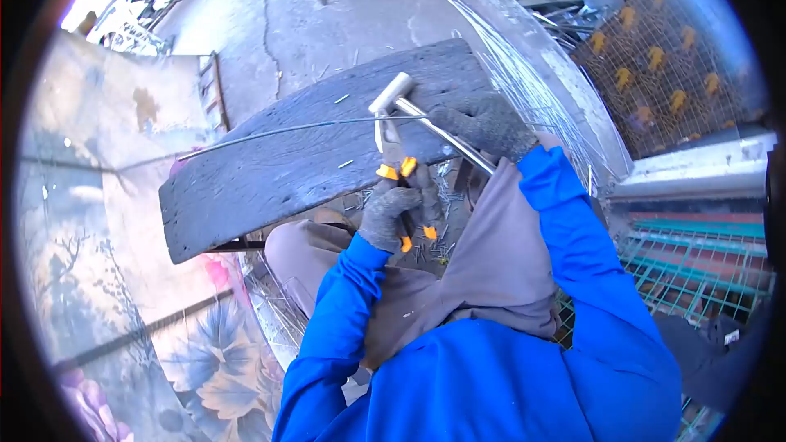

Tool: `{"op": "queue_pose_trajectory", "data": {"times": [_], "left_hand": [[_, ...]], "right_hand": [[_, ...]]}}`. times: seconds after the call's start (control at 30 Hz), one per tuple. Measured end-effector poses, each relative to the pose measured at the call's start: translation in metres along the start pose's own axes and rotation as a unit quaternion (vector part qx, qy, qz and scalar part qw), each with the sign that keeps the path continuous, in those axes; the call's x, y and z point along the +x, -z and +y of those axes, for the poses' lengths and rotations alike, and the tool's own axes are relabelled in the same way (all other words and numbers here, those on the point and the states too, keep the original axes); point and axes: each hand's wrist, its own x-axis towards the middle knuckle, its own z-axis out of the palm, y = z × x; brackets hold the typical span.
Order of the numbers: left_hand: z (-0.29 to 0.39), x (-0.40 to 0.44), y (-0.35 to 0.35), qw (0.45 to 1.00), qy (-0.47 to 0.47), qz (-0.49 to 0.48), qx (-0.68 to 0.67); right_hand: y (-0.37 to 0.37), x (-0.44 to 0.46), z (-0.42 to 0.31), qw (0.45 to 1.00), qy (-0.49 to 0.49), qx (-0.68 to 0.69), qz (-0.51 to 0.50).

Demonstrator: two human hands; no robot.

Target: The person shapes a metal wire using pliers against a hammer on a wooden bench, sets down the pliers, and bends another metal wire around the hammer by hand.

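My left hand, in a grey glove, is closed around the handles of pliers with orange and black grips. Their jaws point away from me, just below or at a long thin metal rod; whether they grip it I cannot tell. My right hand, gloved too, has its fingers closed on the rod near its right end. A metal hammer lies with its head on the dark wooden board and its handle running under my right hand towards my lap.
Short cut metal pieces lie on the board and on the ground between my legs. A bundle of long thin rods stretches along the right side. Green wire mesh stands at the right, and a patterned sheet at the left.
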Motion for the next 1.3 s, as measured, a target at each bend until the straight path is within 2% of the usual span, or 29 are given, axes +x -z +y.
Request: {"op": "queue_pose_trajectory", "data": {"times": [0.03,0.1,0.13,0.23,0.27,0.33,0.4,0.43,0.5,0.57,0.6,0.63,0.67,0.7,0.73,0.77,0.8,0.87,0.93,1.0,1.3], "left_hand": [[-0.001,0.004,0.003,1.0,-0.008,0.004,0.003],[-0.003,0.009,0.012,0.991,-0.035,0.069,0.107],[-0.001,0.009,0.015,0.973,-0.052,0.116,0.194],[0.001,0.009,0.02,0.961,-0.03,0.148,0.231],[0.0,0.007,0.019,0.961,-0.032,0.15,0.231],[0.006,0.001,0.003,0.993,-0.006,0.052,0.109],[0.006,-0.004,-0.008,0.998,-0.001,0.034,0.057],[0.006,-0.005,-0.01,1.0,0.006,0.015,0.005],[0.004,-0.001,-0.003,0.999,-0.004,0.032,0.007],[0.002,0.003,0.008,0.986,-0.001,0.117,0.119],[0.0,0.007,0.017,0.986,-0.002,0.117,0.119],[0.0,0.011,0.025,0.948,-0.024,0.169,0.27],[-0.002,0.012,0.032,0.883,-0.046,0.219,0.412],[-0.001,0.01,0.027,0.884,-0.047,0.223,0.409],[0.002,0.008,0.022,0.921,-0.008,0.208,0.328],[0.005,0.006,0.019,0.95,0.03,0.189,0.245],[0.004,0.005,0.02,0.95,0.027,0.191,0.246],[-0.001,0.004,0.021,0.962,0.054,0.14,0.23],[-0.004,0.003,0.01,0.969,0.064,0.129,0.199],[-0.005,0.004,0.006,0.978,0.08,0.088,0.174],[-0.004,0.007,0.001,0.982,0.085,0.078,0.15]], "right_hand": [[0.0,0.002,0.002,1.0,0.02,-0.01,0.018],[0.0,0.005,0.009,0.996,0.058,-0.059,0.044],[0.001,0.004,0.012,0.996,0.057,-0.037,0.055],[0.002,0.001,0.007,0.999,0.008,-0.013,0.031],[0.003,0.001,0.01,1.0,0.008,-0.001,0.027],[0.005,0.004,0.007,1.0,0.012,0.008,0.025],[0.006,0.003,0.001,0.999,-0.036,0.034,-0.023],[0.006,0.003,0.001,0.999,-0.034,0.034,-0.023],[0.004,0.003,0.003,1.0,-0.015,0.002,0.0],[0.002,0.005,0.013,0.999,0.002,-0.041,0.025],[0.002,0.006,0.015,0.995,0.018,-0.082,0.053],[0.003,0.004,0.011,0.995,0.018,-0.083,0.052],[0.006,0.002,0.005,0.993,0.002,-0.111,0.041],[0.006,0.0,0.001,0.99,-0.013,-0.139,0.03],[0.005,0.0,0.003,0.99,-0.01,-0.14,0.027],[0.004,0.001,0.007,0.997,-0.015,-0.071,0.025],[0.003,0.001,0.007,0.999,-0.02,-0.002,0.024],[0.005,0.003,0.006,0.999,-0.02,0.006,0.04],[0.005,0.001,0.006,0.998,-0.024,0.012,0.055],[0.001,0.003,0.01,0.998,0.012,0.007,0.065],[-0.004,0.004,0.014,1.0,-0.002,-0.003,0.024]]}}
